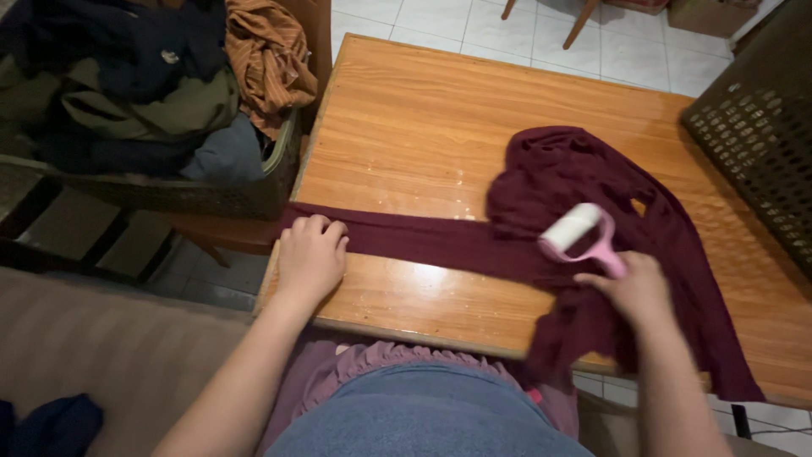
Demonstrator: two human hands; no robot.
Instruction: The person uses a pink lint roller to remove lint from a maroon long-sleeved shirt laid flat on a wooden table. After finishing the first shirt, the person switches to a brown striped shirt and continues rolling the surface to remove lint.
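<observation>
Your left hand (310, 256) presses flat, fingers spread, on the maroon garment (584, 254) stretched across the wooden surface (423, 127), while your right hand (633, 289) at four o'clock has its grip clamped on the pink lint roller (578, 233) resting on the cloth.

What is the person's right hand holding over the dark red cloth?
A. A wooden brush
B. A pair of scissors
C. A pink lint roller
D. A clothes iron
C: the right hand grips the pink handle of a lint roller, whose white roll rests on the maroon cloth spread over the wooden table.
</observation>
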